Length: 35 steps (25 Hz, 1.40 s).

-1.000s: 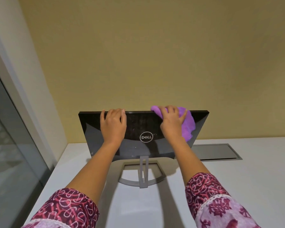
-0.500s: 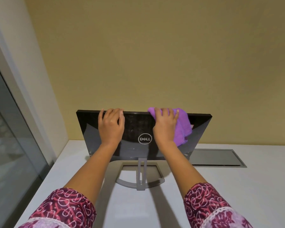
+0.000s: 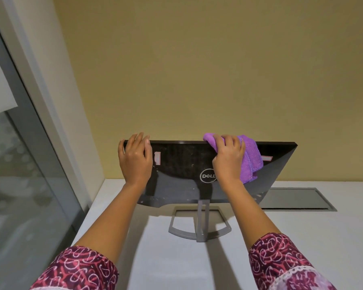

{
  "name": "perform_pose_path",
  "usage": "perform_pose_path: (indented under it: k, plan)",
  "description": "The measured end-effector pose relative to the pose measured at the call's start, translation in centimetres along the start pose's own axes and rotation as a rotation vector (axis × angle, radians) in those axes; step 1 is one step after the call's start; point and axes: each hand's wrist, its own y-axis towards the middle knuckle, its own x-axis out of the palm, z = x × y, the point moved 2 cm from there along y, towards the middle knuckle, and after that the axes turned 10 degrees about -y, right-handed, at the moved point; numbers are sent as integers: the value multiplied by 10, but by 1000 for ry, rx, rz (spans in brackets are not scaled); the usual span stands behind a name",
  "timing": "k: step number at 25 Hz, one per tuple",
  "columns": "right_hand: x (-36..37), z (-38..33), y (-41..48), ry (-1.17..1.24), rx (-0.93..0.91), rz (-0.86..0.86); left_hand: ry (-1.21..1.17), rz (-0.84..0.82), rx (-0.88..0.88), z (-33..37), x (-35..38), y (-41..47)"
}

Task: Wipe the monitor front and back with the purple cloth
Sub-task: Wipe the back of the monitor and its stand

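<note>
White desk [image 3: 302, 237] | left hand [image 3: 135, 162] grips monitor [image 3: 182, 164] top edge | right hand [image 3: 228, 162] clutches purple cloth [image 3: 250, 162] on it

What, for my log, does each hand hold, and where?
Right hand grips the purple cloth by its bunched top; left hand holds the monitor at its top corner.

The only thing I can read is the round DELL logo [image 3: 208, 176] mid-back on my monitor [image 3: 176, 164]. Two small stickers [image 3: 157, 158] near its top edge are too blurred to read.
</note>
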Motion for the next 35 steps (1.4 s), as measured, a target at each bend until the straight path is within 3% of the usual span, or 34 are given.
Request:
perform_pose_path:
  k: [4, 7, 11, 15, 18, 21, 23, 27, 32, 35]
  plan:
    - [-4, -63, -9, 40, -33, -2, -203, -24, -107, -14, -10, 7]
    - [-4, -103, -13, 46, -115, 4, -256, -32, -77, -17, -12, 7]
    - [-2, -75, -7, -14, -167, 29, -272, -41, -71, -23, -15, 9]
    - [-1, -59, -6, -32, -20, 23, -326, -88, -114, -32, -18, 9]
    - [0, -82, -7, 17, 37, 8, -568, -117, -271, -33, -22, 13]
    - [0, -126, -18, 69, -62, 22, -866, -58, -619, -28, -27, 17]
    - [1, -151, -23, 92, -133, 3, -942, -23, -745, -25, -30, 17]
    - [4, -138, -20, 40, -278, 20, -1026, -22, -811, -31, -28, 18]
    - [2, -156, -27, 92, -92, -65, -1121, -116, -831, -41, -32, 22]
    - [4, -182, -43, 133, -232, -153, -1166, -146, -844, -42, -36, 23]
